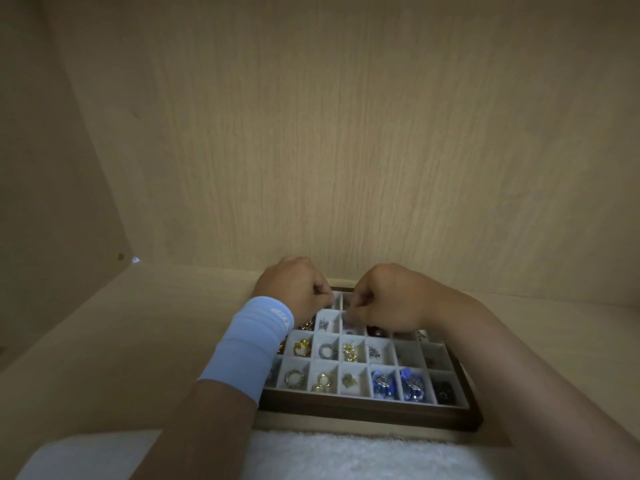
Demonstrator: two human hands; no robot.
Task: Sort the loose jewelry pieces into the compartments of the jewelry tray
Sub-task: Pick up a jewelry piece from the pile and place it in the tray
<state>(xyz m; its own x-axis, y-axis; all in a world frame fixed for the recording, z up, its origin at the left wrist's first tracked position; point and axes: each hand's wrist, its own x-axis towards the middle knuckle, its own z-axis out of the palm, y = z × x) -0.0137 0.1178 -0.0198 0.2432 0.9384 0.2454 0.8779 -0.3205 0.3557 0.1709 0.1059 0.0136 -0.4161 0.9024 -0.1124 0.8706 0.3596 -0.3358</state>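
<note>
Left grip (294,285): fingers curled over the far-left cells; what it holds, if anything, is hidden, cannot tell
Right grip (388,299): just beside the left grip, fingertips drawn together over a far-row cell; anything pinched is too small to tell
Jewelry tray (363,412): directly beneath both grips, on the wooden shelf (138,341); most cells filled
Pieces: gold ring (302,347) nearer the person than the left grip; blue beaded pieces (382,382) nearer than the right grip
Handling (judgement): light, small, hard, slippery; thin posts likely bend, chains snag
Hold point (judgement): fingertip pinch on band or hoop rim, not stones
</note>
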